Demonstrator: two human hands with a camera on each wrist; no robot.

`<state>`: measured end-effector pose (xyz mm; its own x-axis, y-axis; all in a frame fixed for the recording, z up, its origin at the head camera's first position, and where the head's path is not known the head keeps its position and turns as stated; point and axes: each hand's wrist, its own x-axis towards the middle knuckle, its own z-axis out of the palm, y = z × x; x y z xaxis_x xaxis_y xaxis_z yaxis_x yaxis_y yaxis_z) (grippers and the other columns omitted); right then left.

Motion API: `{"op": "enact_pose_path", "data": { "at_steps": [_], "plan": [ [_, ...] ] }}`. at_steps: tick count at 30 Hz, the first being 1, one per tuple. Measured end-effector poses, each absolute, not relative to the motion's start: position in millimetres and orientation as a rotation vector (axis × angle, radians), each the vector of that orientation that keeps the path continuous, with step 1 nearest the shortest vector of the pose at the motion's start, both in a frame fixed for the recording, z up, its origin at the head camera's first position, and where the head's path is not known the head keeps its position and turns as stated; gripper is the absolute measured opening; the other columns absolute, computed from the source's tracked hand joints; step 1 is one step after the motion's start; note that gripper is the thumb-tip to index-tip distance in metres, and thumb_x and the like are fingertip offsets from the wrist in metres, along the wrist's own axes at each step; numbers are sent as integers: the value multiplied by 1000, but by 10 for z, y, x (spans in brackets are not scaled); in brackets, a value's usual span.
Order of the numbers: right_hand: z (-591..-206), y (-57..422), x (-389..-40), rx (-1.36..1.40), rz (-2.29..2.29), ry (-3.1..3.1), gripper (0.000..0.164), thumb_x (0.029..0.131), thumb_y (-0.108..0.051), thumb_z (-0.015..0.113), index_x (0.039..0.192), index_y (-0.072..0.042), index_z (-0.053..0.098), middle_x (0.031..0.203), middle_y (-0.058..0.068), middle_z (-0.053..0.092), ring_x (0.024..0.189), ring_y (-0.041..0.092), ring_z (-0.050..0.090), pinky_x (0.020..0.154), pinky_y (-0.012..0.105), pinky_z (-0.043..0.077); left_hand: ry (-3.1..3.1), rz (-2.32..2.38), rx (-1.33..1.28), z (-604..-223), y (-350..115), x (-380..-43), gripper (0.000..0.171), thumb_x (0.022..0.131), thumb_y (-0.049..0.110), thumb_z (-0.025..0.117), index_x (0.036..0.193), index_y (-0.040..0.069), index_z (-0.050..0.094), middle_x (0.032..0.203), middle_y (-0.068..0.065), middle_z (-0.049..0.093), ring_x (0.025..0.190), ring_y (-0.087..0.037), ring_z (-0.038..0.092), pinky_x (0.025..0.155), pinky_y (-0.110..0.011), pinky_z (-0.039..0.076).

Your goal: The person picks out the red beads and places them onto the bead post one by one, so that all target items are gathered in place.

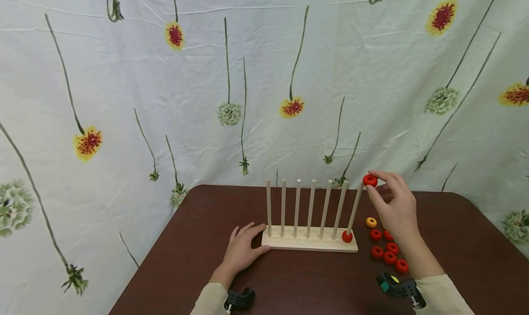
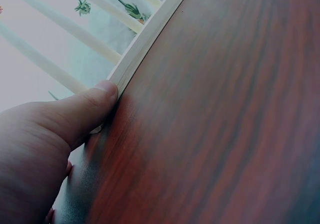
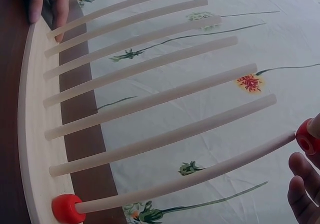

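Observation:
A wooden peg stand [image 1: 310, 245] with a row of several upright pegs sits on the table. My left hand [image 1: 243, 250] holds its left end, the thumb [image 2: 95, 101] on the front edge and the fingers toward the back corner. My right hand [image 1: 394, 205] pinches a red bead [image 1: 369, 180] between thumb and fingertips, right at the tip of the rightmost peg [image 3: 200, 179]. In the right wrist view the bead's hole shows beside that tip. Another red bead [image 3: 68, 209] sits at the bottom of the same peg, against the base.
Right of the stand, several loose red beads [image 1: 389, 258] and a yellow bead [image 1: 371, 222] lie on the dark brown table [image 1: 198, 227], partly under my right forearm. A white flowered cloth [image 1: 198, 76] hangs behind the table's far edge.

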<state>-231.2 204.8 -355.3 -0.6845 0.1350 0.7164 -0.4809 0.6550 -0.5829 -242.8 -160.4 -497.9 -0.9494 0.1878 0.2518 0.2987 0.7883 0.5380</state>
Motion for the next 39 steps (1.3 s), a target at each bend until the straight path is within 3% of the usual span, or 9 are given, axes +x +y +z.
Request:
{"op": "enact_pose_path", "data": {
  "at_steps": [39],
  "plan": [
    [-3600, 2023, -2338, 311, 993, -2233, 33, 95, -12, 69, 127, -11, 67, 116, 7, 64, 75, -13, 48, 61, 9, 45, -2799, -889, -387, -4978, -1618, -2425, 61, 87, 40, 77, 140, 18, 60, 142, -4, 61, 143, -32, 45, 121, -65, 17]
  ]
}}
